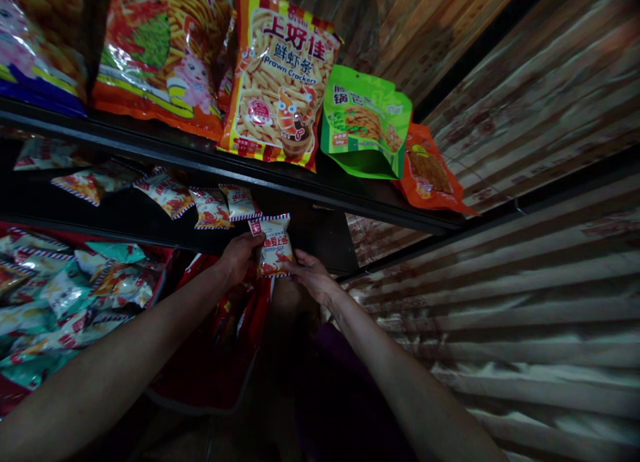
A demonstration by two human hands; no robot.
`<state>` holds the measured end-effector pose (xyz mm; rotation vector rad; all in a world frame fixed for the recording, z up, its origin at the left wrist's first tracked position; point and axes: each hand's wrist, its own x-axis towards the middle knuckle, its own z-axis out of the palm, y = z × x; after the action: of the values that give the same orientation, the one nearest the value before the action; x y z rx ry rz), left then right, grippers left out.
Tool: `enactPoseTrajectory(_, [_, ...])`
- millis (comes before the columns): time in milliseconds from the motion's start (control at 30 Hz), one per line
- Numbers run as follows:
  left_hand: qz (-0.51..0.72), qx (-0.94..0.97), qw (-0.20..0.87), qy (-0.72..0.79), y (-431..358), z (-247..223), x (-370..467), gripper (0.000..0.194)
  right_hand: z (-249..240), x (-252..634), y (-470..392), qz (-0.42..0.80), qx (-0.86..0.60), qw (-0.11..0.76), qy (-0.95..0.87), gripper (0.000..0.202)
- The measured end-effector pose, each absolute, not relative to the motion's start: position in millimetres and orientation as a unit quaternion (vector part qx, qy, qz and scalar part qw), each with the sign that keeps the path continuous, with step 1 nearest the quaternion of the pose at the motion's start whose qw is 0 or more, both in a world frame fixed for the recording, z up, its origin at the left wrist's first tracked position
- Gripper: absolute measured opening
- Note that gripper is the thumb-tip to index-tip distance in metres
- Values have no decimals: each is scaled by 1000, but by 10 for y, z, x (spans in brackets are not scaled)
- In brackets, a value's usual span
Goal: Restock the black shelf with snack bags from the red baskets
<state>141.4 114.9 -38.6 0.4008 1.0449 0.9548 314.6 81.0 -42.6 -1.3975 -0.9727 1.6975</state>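
Observation:
A small white snack packet (275, 246) with a red and blue striped edge is held upright between both hands, in front of the lower black shelf. My left hand (240, 257) pinches its left side, near the upper corner. At its lower right edge, the fingers of my right hand (311, 274) are closed on it. Just left of the held packet, a similar small packet (240, 202) lies on the lower shelf, with another packet (210, 207) and several more in a row beside it.
The upper shelf edge (200, 165) crosses above the hands, carrying a prawn cracker bag (280, 82), a green pouch (367, 122) and an orange packet (433, 169). Below are a red bag (200, 375) and a pile of packets (70, 295). A pleated curtain (525, 302) hangs at right.

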Motion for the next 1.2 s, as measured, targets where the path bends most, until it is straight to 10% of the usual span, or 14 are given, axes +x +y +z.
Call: enactPoseTrajectory(1200, [284, 354, 809, 375, 983, -635, 1297, 39, -450, 3365, 1076, 461, -658, 521, -287, 25])
